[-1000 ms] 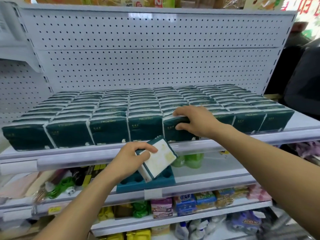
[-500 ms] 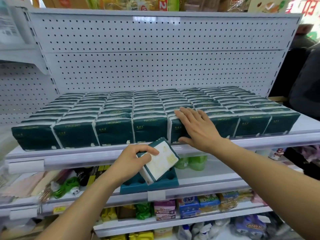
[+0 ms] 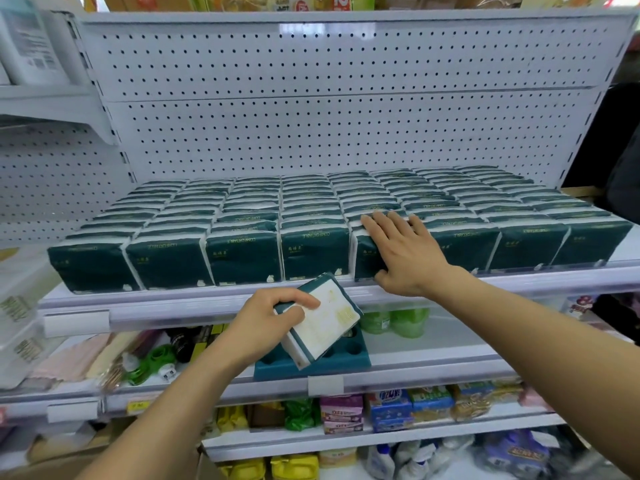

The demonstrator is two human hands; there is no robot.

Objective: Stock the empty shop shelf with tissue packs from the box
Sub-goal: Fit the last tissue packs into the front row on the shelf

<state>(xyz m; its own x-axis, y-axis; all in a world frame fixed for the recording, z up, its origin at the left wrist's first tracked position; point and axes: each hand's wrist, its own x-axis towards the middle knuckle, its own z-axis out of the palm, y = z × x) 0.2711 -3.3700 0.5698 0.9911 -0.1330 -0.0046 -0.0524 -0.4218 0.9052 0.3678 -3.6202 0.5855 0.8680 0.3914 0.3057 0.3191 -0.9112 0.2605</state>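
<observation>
Left hand [image 3: 266,320] grasps a tilted white-faced tissue pack [image 3: 323,322] just below the shelf [image 3: 242,303] edge | right hand [image 3: 403,252] flat, fingers straight, on front-row pack [image 3: 367,254] | glossy dark-green packs [image 3: 242,258] fill shelf rows | white pegboard [image 3: 311,116] behind | lower-shelf goods blurred.
</observation>
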